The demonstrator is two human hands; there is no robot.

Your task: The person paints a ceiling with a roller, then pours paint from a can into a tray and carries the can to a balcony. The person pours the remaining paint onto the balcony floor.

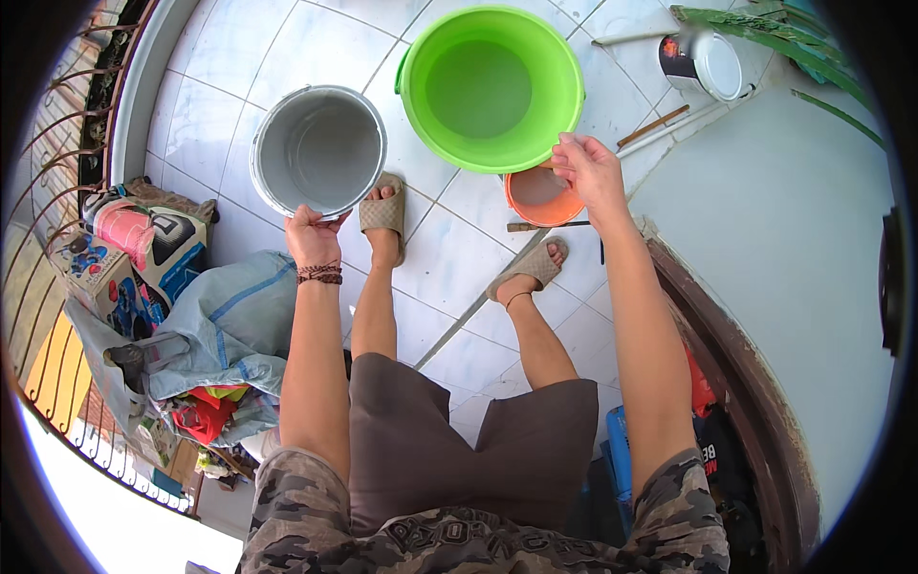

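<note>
My left hand point(313, 237) is closed on the near rim of a grey paint bucket point(320, 148), thumb over the edge. The bucket's mouth faces up, and it looks empty apart from a shiny, smeared bottom. My right hand point(588, 174) has its fingers pinched at the near right rim of a large bright green bucket point(492, 91). A cloudy, pale layer seems to cover the green bucket's bottom. Just below its rim stands a small orange pail point(543, 198) with greyish contents, next to my right hand.
A paint can point(715, 67) lies by the wall at upper right, near a stick point(653, 126). A long tool point(545, 227) lies below the orange pail. Left are boxes point(105, 277), a pale sack point(239, 306) and a metal railing point(57, 143). My sandalled feet stand on white tiles point(421, 297).
</note>
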